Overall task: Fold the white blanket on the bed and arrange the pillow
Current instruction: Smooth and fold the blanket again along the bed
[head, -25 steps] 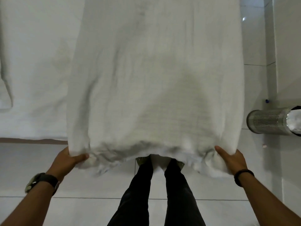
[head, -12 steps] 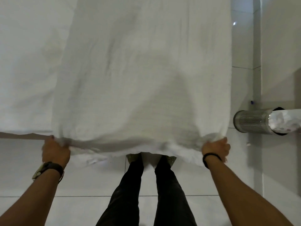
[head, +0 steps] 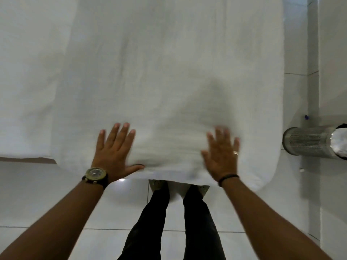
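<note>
Two hands: left hand (head: pixel 114 152) and right hand (head: pixel 222 156), fingers spread flat, gripping nothing.
Item: white blanket (head: pixel 169 81), overhanging bed (head: pixel 24 91).
Handling: smooth outward evenly, keeping edges aligned.

This is looking like a bedroom in a home or a guest room. A bed (head: pixel 28 91) dressed in white sheeting is filling the view ahead of the fingers (head: pixel 120 132), with a white blanket (head: pixel 169 72) lying spread over it. Glossy white floor tiles (head: pixel 47 194) are showing behind them, and a perforated metal waste bin (head: pixel 308 142) is standing off to their right by a pale wall (head: pixel 332 62).
</note>
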Available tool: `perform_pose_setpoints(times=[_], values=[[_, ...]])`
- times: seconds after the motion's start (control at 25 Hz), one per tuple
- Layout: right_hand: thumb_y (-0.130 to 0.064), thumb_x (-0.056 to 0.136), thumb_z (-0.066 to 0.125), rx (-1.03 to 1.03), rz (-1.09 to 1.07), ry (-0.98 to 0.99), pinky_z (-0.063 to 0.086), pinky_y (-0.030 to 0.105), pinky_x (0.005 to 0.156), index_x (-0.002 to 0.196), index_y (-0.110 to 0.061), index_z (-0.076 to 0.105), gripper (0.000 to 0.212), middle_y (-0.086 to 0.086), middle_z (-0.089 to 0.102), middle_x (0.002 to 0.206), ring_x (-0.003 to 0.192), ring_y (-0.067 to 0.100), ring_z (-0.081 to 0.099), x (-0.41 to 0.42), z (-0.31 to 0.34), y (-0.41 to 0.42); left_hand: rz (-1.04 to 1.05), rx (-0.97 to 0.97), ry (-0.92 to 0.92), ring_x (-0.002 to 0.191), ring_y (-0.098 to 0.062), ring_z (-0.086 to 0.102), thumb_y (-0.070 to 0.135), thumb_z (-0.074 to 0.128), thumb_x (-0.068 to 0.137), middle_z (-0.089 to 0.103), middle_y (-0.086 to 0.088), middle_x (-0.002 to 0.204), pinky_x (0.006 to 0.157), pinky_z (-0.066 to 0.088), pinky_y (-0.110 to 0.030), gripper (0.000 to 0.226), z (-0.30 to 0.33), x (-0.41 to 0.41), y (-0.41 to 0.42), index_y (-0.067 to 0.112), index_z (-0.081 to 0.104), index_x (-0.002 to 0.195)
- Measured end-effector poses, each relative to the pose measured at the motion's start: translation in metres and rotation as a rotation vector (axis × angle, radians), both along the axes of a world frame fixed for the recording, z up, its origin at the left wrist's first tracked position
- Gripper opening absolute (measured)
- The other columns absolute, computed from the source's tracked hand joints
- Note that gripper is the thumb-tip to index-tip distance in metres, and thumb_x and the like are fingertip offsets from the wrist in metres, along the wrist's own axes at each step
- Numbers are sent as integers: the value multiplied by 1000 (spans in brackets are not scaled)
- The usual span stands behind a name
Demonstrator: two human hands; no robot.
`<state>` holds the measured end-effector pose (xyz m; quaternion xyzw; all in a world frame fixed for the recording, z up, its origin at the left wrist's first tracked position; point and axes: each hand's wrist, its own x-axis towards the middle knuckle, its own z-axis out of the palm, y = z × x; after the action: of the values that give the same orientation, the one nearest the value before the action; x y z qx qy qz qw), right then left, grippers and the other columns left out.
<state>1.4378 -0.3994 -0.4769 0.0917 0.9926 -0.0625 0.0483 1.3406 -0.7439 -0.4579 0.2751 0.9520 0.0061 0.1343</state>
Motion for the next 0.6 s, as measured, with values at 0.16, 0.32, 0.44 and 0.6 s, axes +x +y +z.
perform_pose_setpoints(times=[0.16, 0.32, 0.44, 0.6], values=[[-74, 90, 9, -57, -459, -158, 6, 68, 114, 155, -19, 17, 85, 12, 9, 164, 151, 30, 6, 33, 18, 56, 143, -52, -127, 151, -29, -8, 88, 26, 74, -3, -10, 165, 119, 0, -58, 112, 11, -7, -19, 15, 6, 156], [-66, 94, 14, -218, -366, 93, 10, 61, 114, 146, -14, 35, 77, 21, 31, 156, 146, 32, 19, -63, 43, -25, 212, 48, -102, 151, -31, -11, 74, 24, 86, -6, -10, 165, 117, -6, -57, 93, 13, -31, 26, 16, 6, 156], [-51, 99, 29, -207, 112, 118, 15, 66, 112, 142, -18, 47, 57, 15, 39, 154, 145, 33, 28, -143, 36, -100, 61, 103, -12, 151, -30, -3, 68, 23, 89, 5, -10, 165, 118, -1, -58, 86, 9, -82, 66, 14, 14, 156], [-72, 87, 31, -4, -54, 62, 12, 64, 114, 147, -21, 39, 80, 9, 26, 161, 148, 31, 21, -191, 1, 18, 162, -15, 1, 150, -23, -14, 93, 16, 71, -13, 1, 164, 116, -9, -61, 112, 6, -203, 78, 23, -6, 155]])
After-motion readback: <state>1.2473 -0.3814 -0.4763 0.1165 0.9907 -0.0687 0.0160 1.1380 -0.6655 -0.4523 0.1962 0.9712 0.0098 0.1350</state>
